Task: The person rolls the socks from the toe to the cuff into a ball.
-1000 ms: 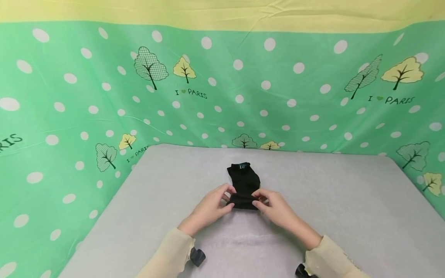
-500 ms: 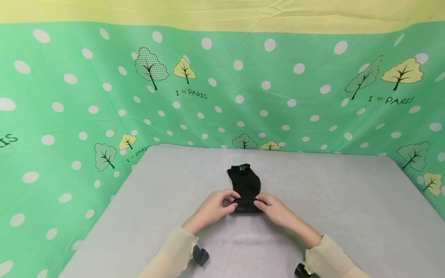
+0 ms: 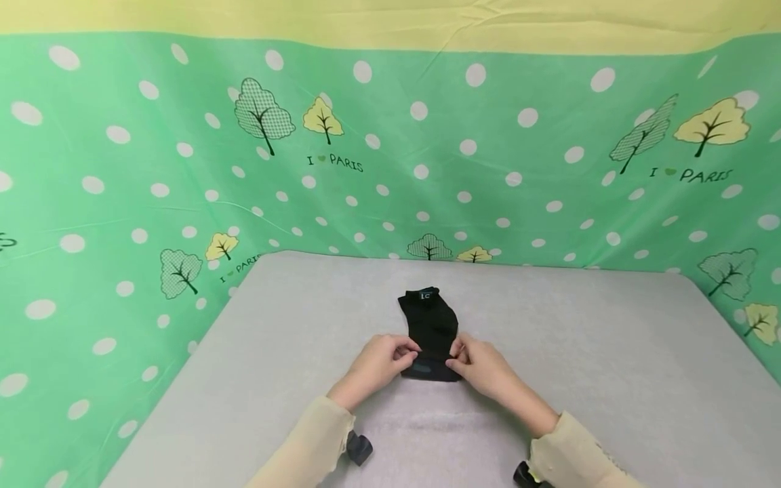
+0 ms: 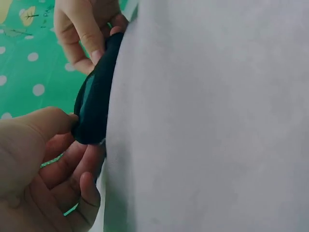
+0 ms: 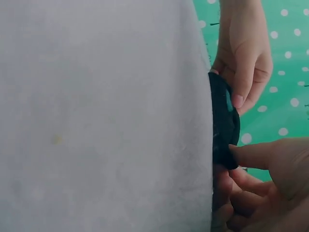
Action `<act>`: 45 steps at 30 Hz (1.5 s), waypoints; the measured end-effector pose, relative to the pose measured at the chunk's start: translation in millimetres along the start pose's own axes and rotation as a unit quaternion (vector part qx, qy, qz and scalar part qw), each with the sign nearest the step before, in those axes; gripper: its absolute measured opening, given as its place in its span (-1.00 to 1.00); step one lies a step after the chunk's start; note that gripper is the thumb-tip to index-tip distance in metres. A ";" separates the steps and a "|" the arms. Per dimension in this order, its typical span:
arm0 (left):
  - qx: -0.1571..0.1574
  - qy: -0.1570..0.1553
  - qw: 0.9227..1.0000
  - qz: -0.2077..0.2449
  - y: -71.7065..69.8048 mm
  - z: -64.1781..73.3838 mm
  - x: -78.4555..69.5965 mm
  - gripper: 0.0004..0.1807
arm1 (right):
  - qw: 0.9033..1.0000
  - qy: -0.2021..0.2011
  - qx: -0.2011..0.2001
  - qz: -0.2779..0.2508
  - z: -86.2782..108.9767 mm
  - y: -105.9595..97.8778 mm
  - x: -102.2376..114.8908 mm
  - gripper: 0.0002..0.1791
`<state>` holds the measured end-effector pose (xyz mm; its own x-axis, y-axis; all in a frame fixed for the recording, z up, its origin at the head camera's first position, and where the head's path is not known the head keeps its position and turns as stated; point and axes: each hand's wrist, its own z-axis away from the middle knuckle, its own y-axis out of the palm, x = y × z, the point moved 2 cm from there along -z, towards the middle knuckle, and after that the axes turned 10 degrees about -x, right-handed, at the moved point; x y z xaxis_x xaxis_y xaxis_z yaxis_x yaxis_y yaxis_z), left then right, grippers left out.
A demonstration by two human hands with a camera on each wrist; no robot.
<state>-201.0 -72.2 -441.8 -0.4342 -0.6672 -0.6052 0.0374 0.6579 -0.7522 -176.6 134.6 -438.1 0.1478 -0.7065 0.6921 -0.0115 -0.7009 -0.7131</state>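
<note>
A black sock lies on the grey table, its end with a small "LC" label pointing away from me. The near end is folded over into a band, with a bluish patch showing on it. At the band's left edge my left hand pinches the fabric between thumb and fingers. My right hand pinches the right edge in the same way. The left wrist view shows the dark folded end between both thumbs. In the right wrist view the sock's edge is gripped at both sides.
The grey table spreads out around the sock. Behind it and at the sides hangs a green curtain with white dots and printed trees. A dark strap piece hangs at each sleeve cuff.
Both hands have drawn slightly toward me with the sock's near end. The folded band now lies flatter and lower, and the bluish patch on it has come into sight.
</note>
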 end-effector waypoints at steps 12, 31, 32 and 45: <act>0.000 0.009 1.000 -0.009 -2.5 3.8 0.2 -0.85 | 0.995 -0.098 0.000 -0.008 1.0 -6.6 -1.7 -0.76; 0.058 0.028 0.998 0.001 -6.6 8.3 10.2 -0.71 | 0.988 -0.152 0.018 0.019 1.5 -7.3 -13.5 -0.71; 0.058 0.028 0.998 0.000 -6.5 8.3 10.7 -0.72 | 0.988 -0.152 0.016 0.021 1.2 -6.7 -13.2 -0.70; 0.052 0.029 0.998 -0.020 -5.8 5.8 11.0 -0.68 | 0.992 -0.122 -0.022 0.026 0.0 -3.0 -8.4 -0.79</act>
<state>-200.8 -85.4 -445.5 -0.4884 -0.6686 -0.5608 0.1110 0.5898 -0.7999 -177.9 142.6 -441.8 0.3814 -0.7010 0.6026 -0.0679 -0.6714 -0.7380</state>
